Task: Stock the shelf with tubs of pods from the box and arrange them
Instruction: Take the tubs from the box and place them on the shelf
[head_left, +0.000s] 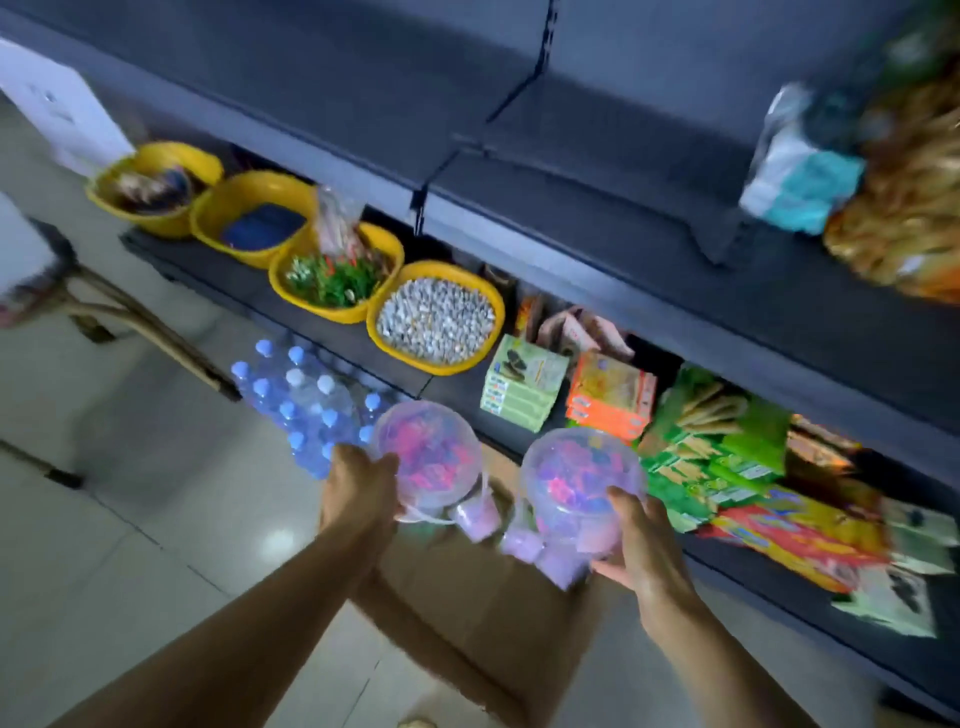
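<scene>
Head view: you are holding two tubs of pods above the open box (483, 618). Your left hand (358, 488) is gripping the left tub (426, 452); your right hand (639, 556) is gripping the right tub (582, 483). Both tubs are standing roughly upright, lids facing you, though motion blur is softening them. The bare shelf (597, 171) is lying up and ahead of both grips, nearer your right hand.

There is one view only, worn on the person's head, looking forward and steeply down. It sits close above the forearms and the cardboard box (483, 618), tilted so the dark shelf (597, 171) runs slantwise from upper left to lower right, floor (104, 519) at left.
</scene>
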